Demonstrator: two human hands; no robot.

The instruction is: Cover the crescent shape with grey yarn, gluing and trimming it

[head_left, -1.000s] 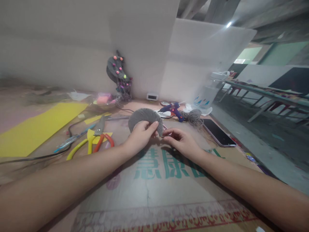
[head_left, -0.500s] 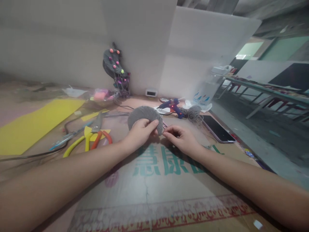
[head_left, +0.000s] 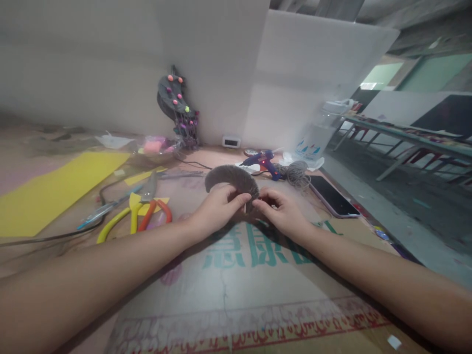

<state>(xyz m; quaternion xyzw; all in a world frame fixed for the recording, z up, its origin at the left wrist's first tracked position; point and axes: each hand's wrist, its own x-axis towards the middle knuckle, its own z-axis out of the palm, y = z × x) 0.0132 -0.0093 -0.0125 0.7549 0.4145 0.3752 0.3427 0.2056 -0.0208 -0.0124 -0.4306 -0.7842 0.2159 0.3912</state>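
Note:
A dark grey crescent wrapped in yarn (head_left: pixel 231 176) is held above the cardboard, arching up and to the left. My left hand (head_left: pixel 221 204) is closed on its right part, thumb pressed on the front near the tip. At that right end, my right hand (head_left: pixel 278 209) has thumb and finger pinched against the tip; any loose strand between them is too small to make out. Behind the hands lie a blue glue gun (head_left: pixel 262 161) with a red light and a bundle of grey yarn (head_left: pixel 297 173).
Pliers (head_left: pixel 142 211) with yellow and orange handles lie left, near a yellow sheet (head_left: pixel 66 189). A phone (head_left: pixel 334 196) and a clear bottle (head_left: pixel 319 130) stand right. Against the backboard are a small clock (head_left: pixel 231 141) and a grey crescent ornament with coloured balls (head_left: pixel 173 98). Printed cardboard (head_left: pixel 206 305) covers the tabletop.
The crescent has moved slightly right and tilted, its right end now lower. My left hand has shifted right with it, and my right fingers now meet the tip.

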